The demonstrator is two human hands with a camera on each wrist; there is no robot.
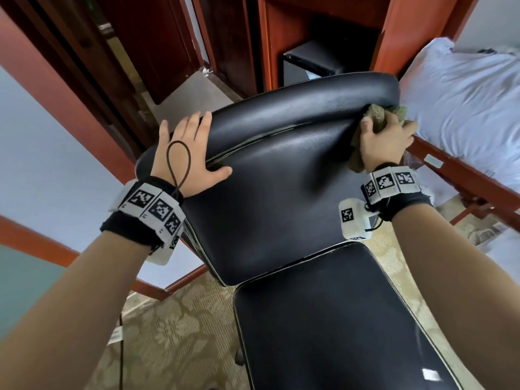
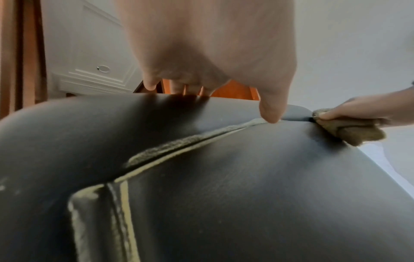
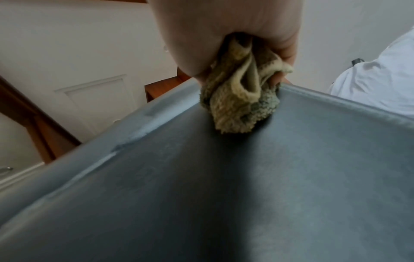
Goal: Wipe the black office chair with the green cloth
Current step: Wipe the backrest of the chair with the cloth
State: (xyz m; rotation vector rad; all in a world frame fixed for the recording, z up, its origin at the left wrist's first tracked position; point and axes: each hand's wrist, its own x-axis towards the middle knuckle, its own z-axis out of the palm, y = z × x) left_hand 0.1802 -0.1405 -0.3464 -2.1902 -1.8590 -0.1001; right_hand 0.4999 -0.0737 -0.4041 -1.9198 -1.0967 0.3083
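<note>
At the far left a pale wall [image 1: 42, 153] with red-brown wood trim runs down to a patterned carpet [image 1: 180, 327]. The left hand [image 1: 187, 156] lies on the left end of the chair [image 1: 281, 192], on its padded headrest [image 1: 295, 111]. Its fingers are spread and fairly straight, draped over the top of the headrest, and the thumb [image 1: 222, 173] reaches across the seam onto the backrest below. The left wrist view shows the same: the fingertips [image 2: 150, 85] over the top edge, the thumb tip at the worn, pale seam [image 2: 186, 141], nothing held in the hand.

The chair fills the middle, black and glossy, the backrest sloping toward the viewer and the seat [image 1: 337, 319] below it. Behind it stands a red-brown wooden desk [image 1: 281, 38] with a dark box [image 1: 312, 60] in its recess.

At the right end of the headrest, the right hand [image 1: 385, 139] is clenched around the cloth [image 1: 377, 116], which is bunched and olive-green. The right wrist view shows the cloth [image 3: 241, 99] pressed into the crease where headrest meets backrest. Farther right is a bed [image 1: 464, 114] with white bedding on a red-brown frame.
</note>
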